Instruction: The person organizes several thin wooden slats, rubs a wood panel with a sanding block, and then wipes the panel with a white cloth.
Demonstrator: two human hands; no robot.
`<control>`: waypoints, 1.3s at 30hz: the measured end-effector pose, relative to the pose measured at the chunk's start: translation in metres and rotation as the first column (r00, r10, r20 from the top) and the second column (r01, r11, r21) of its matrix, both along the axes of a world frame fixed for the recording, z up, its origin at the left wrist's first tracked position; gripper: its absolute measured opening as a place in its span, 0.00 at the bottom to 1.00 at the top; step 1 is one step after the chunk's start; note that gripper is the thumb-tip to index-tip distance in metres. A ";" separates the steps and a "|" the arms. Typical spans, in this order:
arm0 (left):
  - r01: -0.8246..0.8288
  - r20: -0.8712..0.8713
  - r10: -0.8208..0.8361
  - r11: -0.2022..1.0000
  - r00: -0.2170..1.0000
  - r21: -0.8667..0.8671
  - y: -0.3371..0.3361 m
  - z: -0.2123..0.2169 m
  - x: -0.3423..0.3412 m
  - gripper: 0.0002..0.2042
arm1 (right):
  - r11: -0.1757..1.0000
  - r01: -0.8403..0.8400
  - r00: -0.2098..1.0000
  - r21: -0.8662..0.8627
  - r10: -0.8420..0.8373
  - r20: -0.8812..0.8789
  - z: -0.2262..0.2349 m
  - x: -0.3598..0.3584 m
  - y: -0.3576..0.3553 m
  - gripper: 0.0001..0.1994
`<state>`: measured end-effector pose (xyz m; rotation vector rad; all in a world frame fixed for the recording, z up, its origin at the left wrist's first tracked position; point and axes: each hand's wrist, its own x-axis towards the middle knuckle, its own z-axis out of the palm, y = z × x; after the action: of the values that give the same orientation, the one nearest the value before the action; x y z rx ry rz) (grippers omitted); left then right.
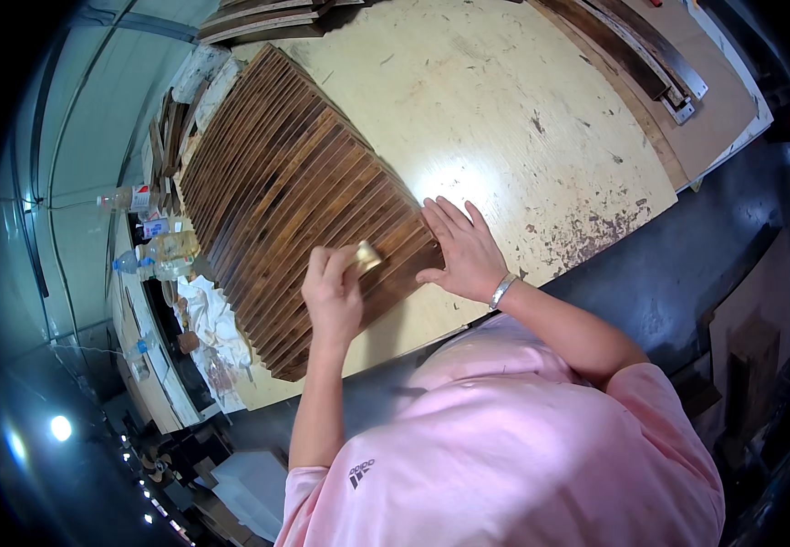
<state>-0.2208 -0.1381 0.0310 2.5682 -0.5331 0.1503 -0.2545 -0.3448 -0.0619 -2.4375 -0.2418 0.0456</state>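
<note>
A wide row of brown wooden slats [294, 201] lies side by side on a pale yellow tabletop [504, 118]. Over the near right part of the row, my left hand [333, 296] is closed on a small pale yellow pad [368, 256]. Its exact kind is hard to make out, and I cannot tell whether it touches the wood. My right hand [464, 252], with a metal bracelet at the wrist, lies against the right edge of the slats. Its fingers are stretched and the thumb is spread toward the nearest slat.
Plastic bottles [171, 246] and a crumpled white cloth [208, 319] line the table's left side. More wooden pieces [267, 20] are stacked at the far left. Curved dark strips [627, 46] lie at the far right, on a brown board. Paint-like stains mark the tabletop's right part.
</note>
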 end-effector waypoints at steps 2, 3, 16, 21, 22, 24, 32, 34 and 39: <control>0.045 0.041 -0.044 0.999 0.998 -0.025 -0.028 0.002 0.007 0.14 | 1.000 -0.012 1.000 -0.023 0.012 -0.016 0.003 0.001 0.002 0.52; 0.059 0.045 -0.057 0.998 0.997 -0.039 -0.045 -0.001 0.010 0.13 | 0.999 -0.018 1.000 -0.036 0.018 -0.024 0.004 0.002 0.002 0.52; 0.084 0.092 -0.077 0.994 0.993 -0.065 -0.050 -0.015 -0.006 0.12 | 0.999 -0.006 1.000 -0.033 0.006 -0.009 0.003 0.001 0.003 0.51; 0.064 0.087 -0.063 0.998 0.994 -0.009 -0.035 -0.014 -0.011 0.11 | 1.000 0.019 1.000 0.008 -0.019 -0.007 0.001 0.002 0.002 0.50; 0.051 0.084 -0.048 0.998 0.995 -0.026 -0.035 -0.013 -0.012 0.11 | 1.000 0.018 1.000 0.009 -0.018 -0.005 0.001 0.001 0.003 0.50; 0.022 0.078 -0.017 0.998 0.997 -0.062 -0.039 -0.013 -0.014 0.11 | 1.000 0.016 1.000 0.010 -0.016 0.001 0.001 0.001 0.003 0.50; -0.136 0.148 0.142 0.989 0.979 -0.056 -0.001 -0.029 -0.048 0.10 | 1.000 0.004 1.000 -0.001 -0.004 -0.003 0.002 0.002 0.006 0.54; -0.280 0.144 0.282 0.959 0.948 -0.036 0.043 -0.033 -0.070 0.08 | 1.000 0.021 1.000 -0.013 -0.021 -0.002 0.002 0.002 0.005 0.54; -0.620 0.045 0.632 0.769 0.773 -0.156 0.095 -0.036 -0.108 0.07 | 0.999 0.027 0.999 -0.017 -0.027 -0.017 0.000 0.003 0.007 0.53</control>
<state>-0.3285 -0.0432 -0.0053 2.5120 0.3292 0.5234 -0.2510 -0.3382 -0.0623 -2.4553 -0.2012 0.0567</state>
